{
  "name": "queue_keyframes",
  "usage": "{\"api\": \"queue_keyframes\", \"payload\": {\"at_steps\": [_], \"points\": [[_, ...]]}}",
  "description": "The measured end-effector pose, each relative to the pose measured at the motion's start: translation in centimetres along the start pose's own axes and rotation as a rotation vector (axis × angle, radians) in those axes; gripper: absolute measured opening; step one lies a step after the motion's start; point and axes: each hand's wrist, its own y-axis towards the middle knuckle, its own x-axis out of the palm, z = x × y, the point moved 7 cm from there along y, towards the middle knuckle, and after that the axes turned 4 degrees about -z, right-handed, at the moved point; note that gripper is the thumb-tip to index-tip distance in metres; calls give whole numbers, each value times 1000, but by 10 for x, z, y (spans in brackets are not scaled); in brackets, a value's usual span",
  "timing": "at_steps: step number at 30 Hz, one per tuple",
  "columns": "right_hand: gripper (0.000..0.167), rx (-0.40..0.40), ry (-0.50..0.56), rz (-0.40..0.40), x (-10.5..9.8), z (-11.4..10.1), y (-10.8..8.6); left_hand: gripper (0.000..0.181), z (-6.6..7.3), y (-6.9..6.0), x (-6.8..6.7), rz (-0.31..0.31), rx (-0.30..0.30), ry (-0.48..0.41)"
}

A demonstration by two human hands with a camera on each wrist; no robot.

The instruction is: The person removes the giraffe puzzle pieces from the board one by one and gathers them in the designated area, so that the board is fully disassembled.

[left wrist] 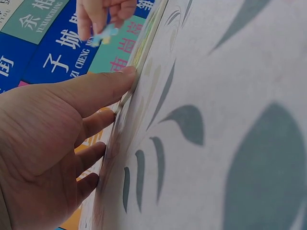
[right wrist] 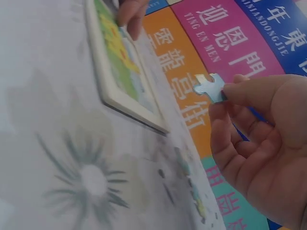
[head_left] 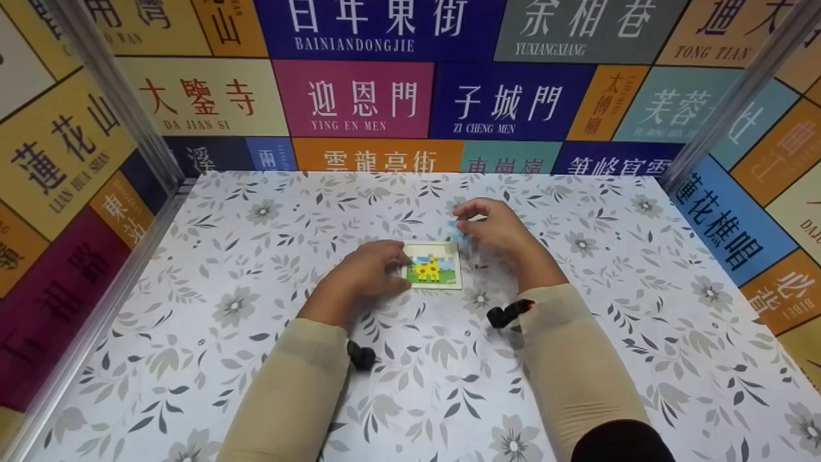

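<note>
One hand, the left hand (head_left: 364, 271), is being rested against the left edge of the frame (head_left: 436, 288), fingers loose and fairly straight, thumb down by the near corner, nothing really being clutched. The frame is being supported flat by the table (head_left: 410, 385), right between the two hands. A giraffe (head_left: 426, 268) is being shown inside it, while no picture is being shown on the pale strip (head_left: 428, 250) along the far side. Up by the far right corner, a light blue piece (right wrist: 210, 88) is being pinched between the thumb and fingers of the right hand (head_left: 500, 228), clear of the table, knobs left uncovered.

Imo a puzzle is being filled in and the piece is being readied for that strip. For the next move, a turn to match the cutouts is probably being called for, then a gentle press down, with the frame being steadied from the left.
</note>
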Motion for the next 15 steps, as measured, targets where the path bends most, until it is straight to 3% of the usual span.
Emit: {"api": "queue_keyframes", "payload": {"at_steps": [10, 15], "points": [[24, 90, 40, 188, -64, 25, -19, 40, -4, 1, 1, 20, -24, -40], [27, 125, 57, 226, -84, 42, -26, 40, -3, 1, 0, 16, -10, -44]]}}
